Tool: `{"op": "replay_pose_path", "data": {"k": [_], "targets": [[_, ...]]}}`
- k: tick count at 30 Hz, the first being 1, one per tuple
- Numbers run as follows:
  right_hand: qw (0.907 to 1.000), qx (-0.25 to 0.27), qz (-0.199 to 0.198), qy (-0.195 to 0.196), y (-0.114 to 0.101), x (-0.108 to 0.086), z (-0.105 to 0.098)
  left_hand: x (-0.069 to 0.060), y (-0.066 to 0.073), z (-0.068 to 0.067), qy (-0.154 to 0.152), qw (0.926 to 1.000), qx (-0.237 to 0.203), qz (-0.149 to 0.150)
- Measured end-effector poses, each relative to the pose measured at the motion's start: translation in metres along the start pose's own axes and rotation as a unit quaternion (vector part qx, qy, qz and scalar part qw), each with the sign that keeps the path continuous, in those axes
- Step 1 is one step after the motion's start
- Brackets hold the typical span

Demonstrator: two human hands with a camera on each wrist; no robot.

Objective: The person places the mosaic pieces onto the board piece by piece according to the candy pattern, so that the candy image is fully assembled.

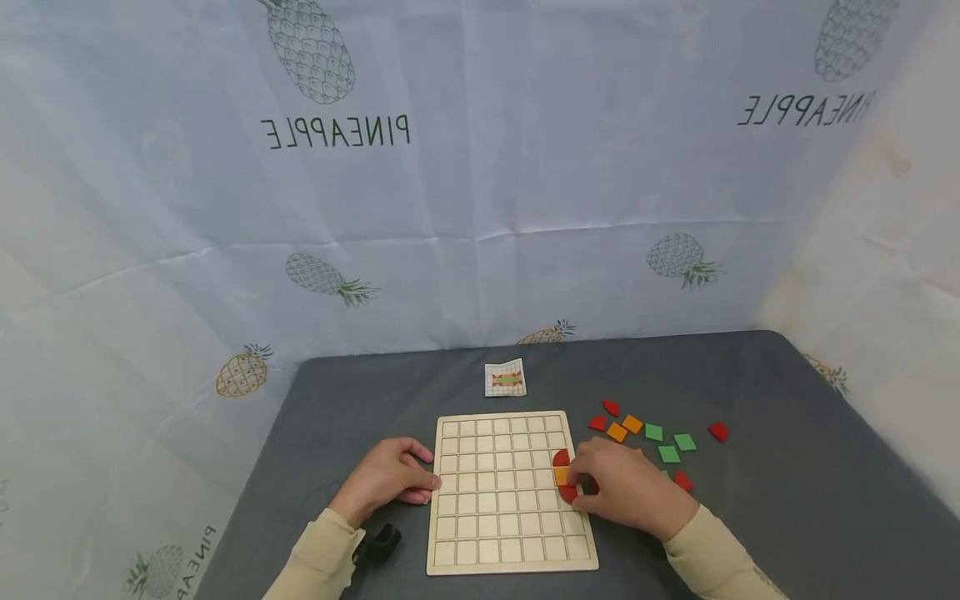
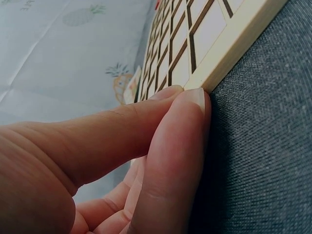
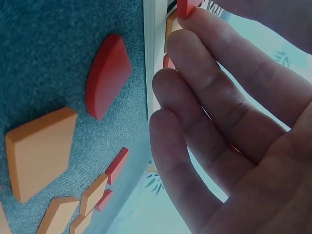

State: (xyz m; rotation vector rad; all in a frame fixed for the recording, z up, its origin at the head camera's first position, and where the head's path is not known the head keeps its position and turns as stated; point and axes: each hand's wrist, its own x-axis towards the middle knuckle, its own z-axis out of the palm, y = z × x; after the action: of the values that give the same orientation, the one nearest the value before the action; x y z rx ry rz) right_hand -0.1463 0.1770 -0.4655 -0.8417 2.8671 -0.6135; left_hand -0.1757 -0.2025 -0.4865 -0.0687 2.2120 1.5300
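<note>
A wooden grid board (image 1: 487, 527) lies on the dark grey table. My left hand (image 1: 388, 477) pinches its left edge between thumb and index finger; the left wrist view shows the fingertips (image 2: 187, 100) on the board's rim. Over the right edge, my right hand (image 1: 630, 487) holds a red quarter-round tile (image 3: 186, 7) by its fingertips. In the board's right-hand column sit another red tile (image 1: 561, 457) and, below it, an orange square tile (image 1: 561, 476), partly hidden by the right fingers.
Loose tiles lie right of the board: red ones (image 1: 717, 431), orange squares (image 1: 632, 424) and green squares (image 1: 684, 442). A small pattern card (image 1: 506, 379) lies behind the board. A black strap-like object (image 1: 382, 542) is by the left wrist. Pineapple-printed cloth (image 1: 480, 167) hangs behind the table.
</note>
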Motion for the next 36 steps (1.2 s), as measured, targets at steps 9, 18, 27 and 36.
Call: {"op": "replay_pose_path", "data": {"k": [9, 18, 27, 36], "targets": [[0.9999, 0.007, 0.008, -0.003, -0.0008, -0.0014, -0.0003, -0.0007, -0.0007, 0.0019, 0.007, 0.9998, 0.009, -0.014], [0.9999, 0.003, -0.005, 0.013, -0.0028, -0.0009, 0.0017, 0.0001, -0.0005, 0.0017, 0.005, 0.9999, 0.012, -0.008], [1.0, 0.001, -0.001, 0.006, -0.0021, 0.0013, 0.0007, 0.0002, -0.0001, -0.0002, -0.002, 1.0, 0.004, 0.002], [0.9999, 0.012, 0.008, -0.001, -0.0013, 0.0019, 0.0009, -0.0005, 0.0009, 0.0, 0.002, 0.9999, 0.012, -0.006]]}}
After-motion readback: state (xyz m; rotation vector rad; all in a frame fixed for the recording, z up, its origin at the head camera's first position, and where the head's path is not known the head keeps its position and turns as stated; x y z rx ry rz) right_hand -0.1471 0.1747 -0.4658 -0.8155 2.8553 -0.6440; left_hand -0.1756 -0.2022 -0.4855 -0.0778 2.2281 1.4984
